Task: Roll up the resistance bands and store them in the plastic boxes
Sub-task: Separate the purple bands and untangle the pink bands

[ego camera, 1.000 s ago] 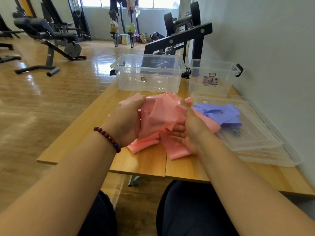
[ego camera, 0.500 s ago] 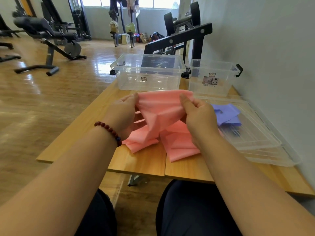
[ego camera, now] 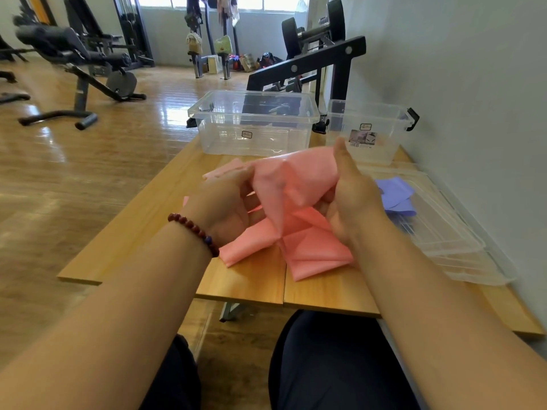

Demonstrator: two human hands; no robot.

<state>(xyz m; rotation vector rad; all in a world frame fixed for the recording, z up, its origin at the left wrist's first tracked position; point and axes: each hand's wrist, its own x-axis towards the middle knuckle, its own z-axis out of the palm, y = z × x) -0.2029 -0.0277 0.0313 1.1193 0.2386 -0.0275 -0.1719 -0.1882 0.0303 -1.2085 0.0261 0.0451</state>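
A pink resistance band (ego camera: pixel 296 184) is lifted above the wooden table (ego camera: pixel 248 285), its loose folds trailing onto the wood. My left hand (ego camera: pixel 225 205) pinches its left edge. My right hand (ego camera: pixel 352 196) grips its right side with the thumb pointing up. A purple band (ego camera: pixel 396 193) lies on clear lids (ego camera: pixel 444 232) to the right, partly hidden by my right hand. Two clear plastic boxes stand at the table's far side: a large one (ego camera: pixel 254 122) and a smaller one (ego camera: pixel 370 128) with black clips.
A grey wall runs along the table's right side. A black dumbbell rack (ego camera: pixel 313 63) stands behind the boxes. Gym benches and machines (ego camera: pixel 74 60) stand on the wooden floor to the left. My knees are under the near table edge.
The pink band went from a bunched pile to a stretch held between both hands. My right hand has turned thumb-up and risen, while my left hand shifted its pinch on the left edge.
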